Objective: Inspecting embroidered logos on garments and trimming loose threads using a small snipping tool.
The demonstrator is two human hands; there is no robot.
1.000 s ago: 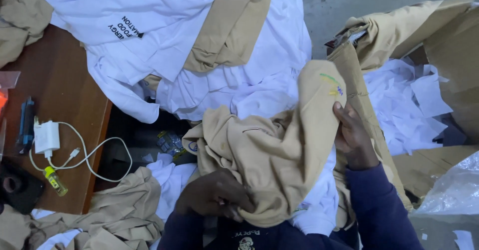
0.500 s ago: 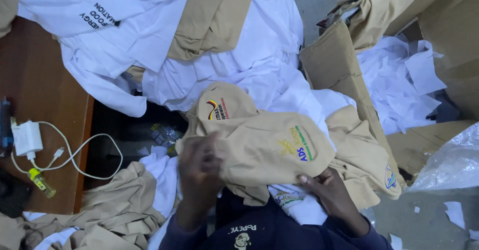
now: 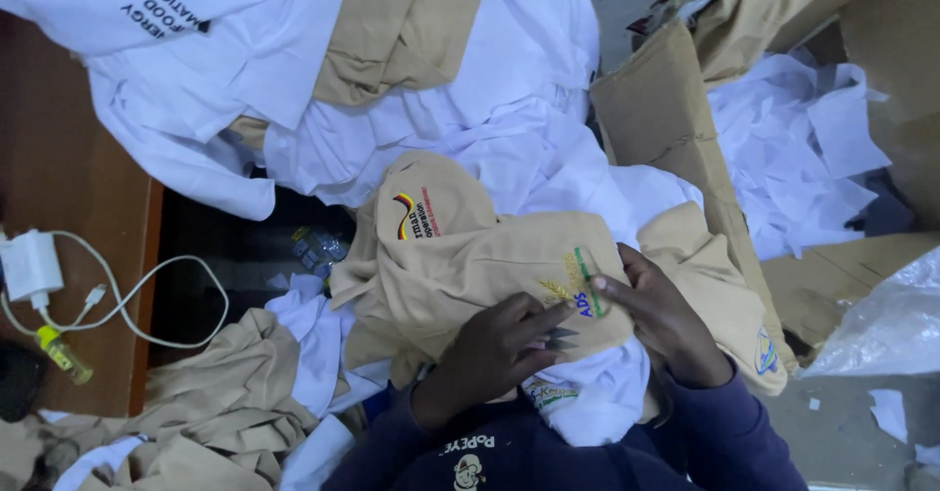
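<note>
A tan shirt [image 3: 470, 266] with a green and yellow embroidered logo [image 3: 578, 285] lies spread over my lap. My left hand [image 3: 499, 349] presses flat on it just below the logo, fingers stretched toward the stitching. My right hand [image 3: 666, 320] grips the cloth from the right, one fingertip on the logo's edge. A small dark pointed thing [image 3: 563, 336] shows between the two hands; I cannot tell whether either hand holds it. A second tan shirt [image 3: 426, 202] with a red and yellow emblem lies under it. My sleeves are dark blue.
White shirts [image 3: 470, 129] and tan shirts [image 3: 401, 31] are heaped ahead. A cardboard box [image 3: 666, 119] with white paper [image 3: 793, 148] stands at the right. On the brown table [image 3: 69, 207] at left lie a white charger with cable [image 3: 29, 266] and a small yellow bottle [image 3: 64, 354].
The tan shirt was turned over and lowered onto my lap, logo side up. Both hands moved from its edges to the embroidered logo.
</note>
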